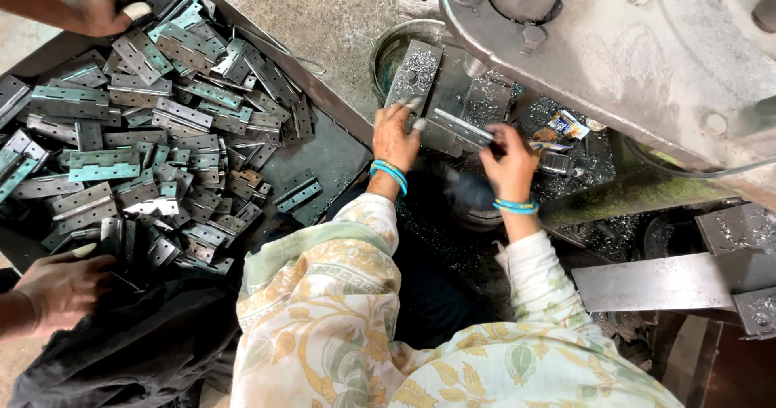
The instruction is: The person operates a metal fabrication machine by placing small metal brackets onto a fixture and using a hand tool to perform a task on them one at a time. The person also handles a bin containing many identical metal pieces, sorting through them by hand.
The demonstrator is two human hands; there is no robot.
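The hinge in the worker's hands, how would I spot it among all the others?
Start at the big grey machine. Just below it, the left hand and right hand hold one hinge. It lies alone, apart from the tray heaped with hinges.

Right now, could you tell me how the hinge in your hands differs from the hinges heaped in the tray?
The hinge lies alone on the machine's bed, under the left hand and right hand. The heaped hinges lie jumbled in the tray, overlapping at all angles. Some heaped hinges look greenish; the held hinge looks bare grey. Both are flat metal hinges.
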